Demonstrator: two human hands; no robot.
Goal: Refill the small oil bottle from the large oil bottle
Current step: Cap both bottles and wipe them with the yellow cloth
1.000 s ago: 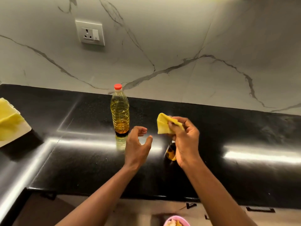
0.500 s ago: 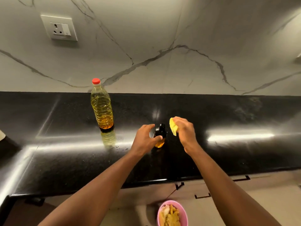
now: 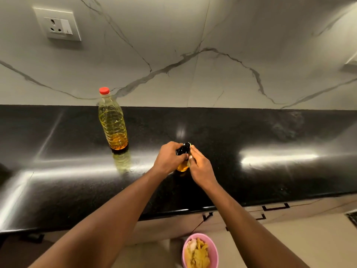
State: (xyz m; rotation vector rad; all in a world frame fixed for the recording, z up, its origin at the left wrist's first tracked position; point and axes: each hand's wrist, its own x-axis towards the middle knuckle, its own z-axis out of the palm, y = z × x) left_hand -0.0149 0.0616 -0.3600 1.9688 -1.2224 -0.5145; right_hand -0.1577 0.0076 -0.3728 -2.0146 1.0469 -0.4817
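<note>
Both grips close on the small oil bottle [image 3: 182,168] at the middle of the black surface [image 3: 251,132].
The left grip [image 3: 170,157] curls round the bottle's dark upper part. The right grip [image 3: 201,167] pinches a sliver of yellow cloth [image 3: 190,162] against its side. The large oil bottle [image 3: 114,124], red cap [image 3: 104,90] on, stands upright well apart to the left, nearer the marble wall [image 3: 212,78].

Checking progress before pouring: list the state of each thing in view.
Large bottle, upright, red cap on, mostly full.
Small bottle, upright, amber oil at bottom.
Left hand, grips small bottle.
Right hand, holds yellow cloth against it.
Pink bowl, holds yellow scraps.
</note>
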